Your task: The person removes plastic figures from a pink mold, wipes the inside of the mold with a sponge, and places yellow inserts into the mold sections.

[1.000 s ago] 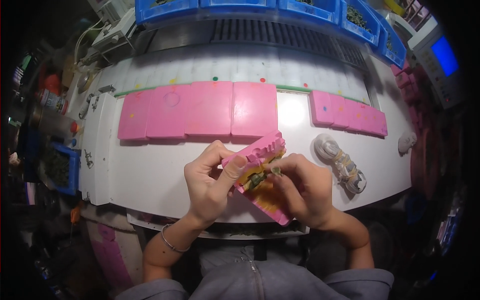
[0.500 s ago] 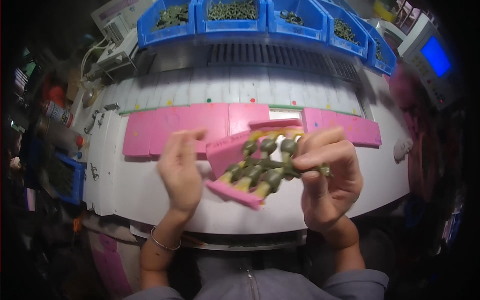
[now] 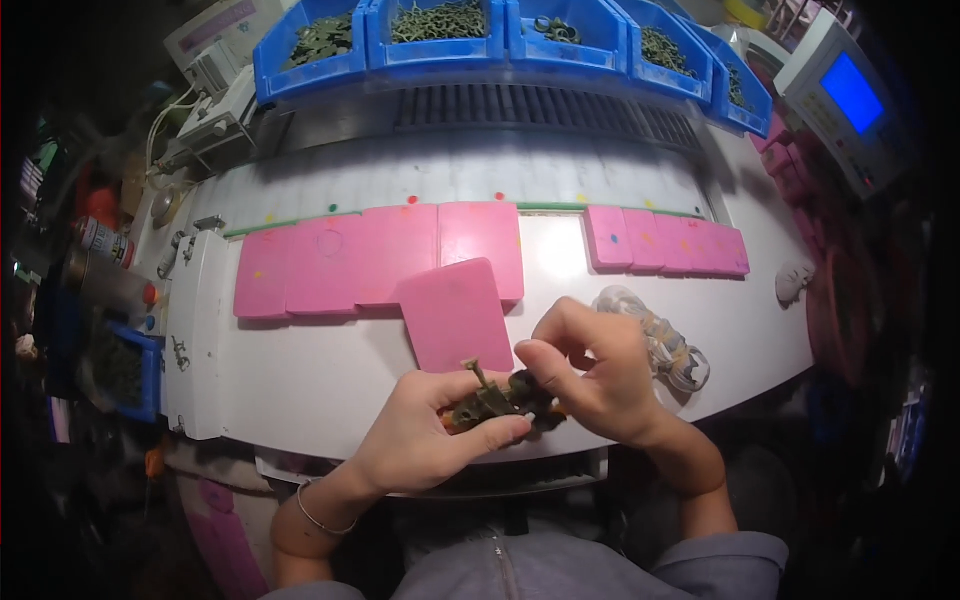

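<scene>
My left hand is closed around a cluster of dark green moulded pieces close to the table's front edge. A short green stem sticks up from the cluster, and orange-yellow bits show at its sides; fingers cover much of it. My right hand is at the cluster's right end, thumb and fingers curled together in a pinch. What sits between those fingertips is hidden. Just beyond my hands, a loose pink block lies at a slant, its far end against the row of pink blocks.
Beside my right hand lies a pale wrapped bundle. Smaller pink blocks stand at the right. Blue bins of green pieces line the back. A control box with a blue screen is far right, a white fixture left.
The green cluster has gone from my raised right hand into my left, lower and nearer me. The pink pieces around it no longer show there; a pink block and the pale bundle are in plain view.
</scene>
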Demonstrator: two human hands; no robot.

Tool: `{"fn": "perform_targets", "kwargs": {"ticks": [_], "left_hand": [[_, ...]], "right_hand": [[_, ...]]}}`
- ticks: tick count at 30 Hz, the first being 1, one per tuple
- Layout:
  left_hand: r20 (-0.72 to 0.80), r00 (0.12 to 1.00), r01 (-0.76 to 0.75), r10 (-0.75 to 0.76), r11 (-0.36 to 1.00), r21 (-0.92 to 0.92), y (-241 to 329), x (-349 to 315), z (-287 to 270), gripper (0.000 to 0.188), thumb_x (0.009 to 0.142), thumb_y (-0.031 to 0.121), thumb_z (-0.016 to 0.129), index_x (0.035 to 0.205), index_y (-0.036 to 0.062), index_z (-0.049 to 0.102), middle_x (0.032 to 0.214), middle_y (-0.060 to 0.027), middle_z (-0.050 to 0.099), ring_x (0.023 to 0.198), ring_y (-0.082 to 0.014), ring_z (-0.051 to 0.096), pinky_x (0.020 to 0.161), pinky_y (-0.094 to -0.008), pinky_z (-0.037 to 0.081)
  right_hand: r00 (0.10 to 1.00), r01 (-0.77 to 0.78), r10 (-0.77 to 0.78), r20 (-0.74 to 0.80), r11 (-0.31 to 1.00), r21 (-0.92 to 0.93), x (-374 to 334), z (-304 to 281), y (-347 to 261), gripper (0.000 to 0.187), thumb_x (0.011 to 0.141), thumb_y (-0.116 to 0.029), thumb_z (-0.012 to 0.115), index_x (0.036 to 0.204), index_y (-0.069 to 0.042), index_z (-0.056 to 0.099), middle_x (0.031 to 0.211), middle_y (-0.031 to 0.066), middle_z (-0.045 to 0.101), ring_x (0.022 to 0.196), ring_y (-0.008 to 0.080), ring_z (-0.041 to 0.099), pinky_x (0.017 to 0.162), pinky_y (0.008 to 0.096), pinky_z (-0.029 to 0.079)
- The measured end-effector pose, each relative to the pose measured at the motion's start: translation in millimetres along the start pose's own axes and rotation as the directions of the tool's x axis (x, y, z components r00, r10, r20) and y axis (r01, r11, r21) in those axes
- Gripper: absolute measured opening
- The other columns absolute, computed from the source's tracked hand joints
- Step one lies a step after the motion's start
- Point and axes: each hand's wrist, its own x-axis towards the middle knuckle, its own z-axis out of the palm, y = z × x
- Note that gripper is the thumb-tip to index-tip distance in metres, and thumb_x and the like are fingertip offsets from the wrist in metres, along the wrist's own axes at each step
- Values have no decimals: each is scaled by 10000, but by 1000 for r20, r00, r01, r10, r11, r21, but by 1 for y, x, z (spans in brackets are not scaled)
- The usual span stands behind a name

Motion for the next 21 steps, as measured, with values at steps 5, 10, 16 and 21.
{"fn": "perform_targets", "kwargs": {"ticks": [5, 10, 16, 21], "left_hand": [[270, 934, 186, -235, 963, 193, 21, 13, 7, 216, 860, 155, 616, 946, -43, 626, 784, -75, 670, 718, -93, 624, 640, -243, 482], [200, 971, 101, -131, 983, 156, 5, 8, 18, 187, 865, 161, 592, 910, -17, 630, 687, -81, 652, 597, -135, 617, 570, -254, 470], [172, 985, -65, 10, 945, 320, 6, 3, 29, 149, 873, 148, 583, 848, 6, 621, 616, -75, 612, 516, -156, 569, 511, -276, 435], [162, 983, 37, -89, 953, 300, 0, 3, 32, 146, 879, 139, 575, 868, 2, 627, 638, -72, 626, 526, -134, 576, 508, -264, 441]], "right_hand": [[997, 63, -61, 52, 997, -46, -6, 0, -4, 196, 842, -104, 596, 700, -2, 509, 536, 117, 516, 423, 221, 510, 424, 301, 401], [995, 88, -94, -26, 982, -169, -14, -3, -5, 210, 863, -82, 552, 679, -3, 490, 507, 113, 492, 401, 222, 495, 404, 308, 385], [987, -5, 30, -158, 987, 159, -27, -1, 6, 296, 928, -120, 480, 662, 8, 466, 488, 70, 436, 390, 122, 427, 388, 287, 329], [961, -35, 110, -252, 958, 286, -34, 6, 19, 350, 963, -162, 421, 651, -6, 456, 499, 44, 431, 388, 77, 368, 381, 250, 300]]}}
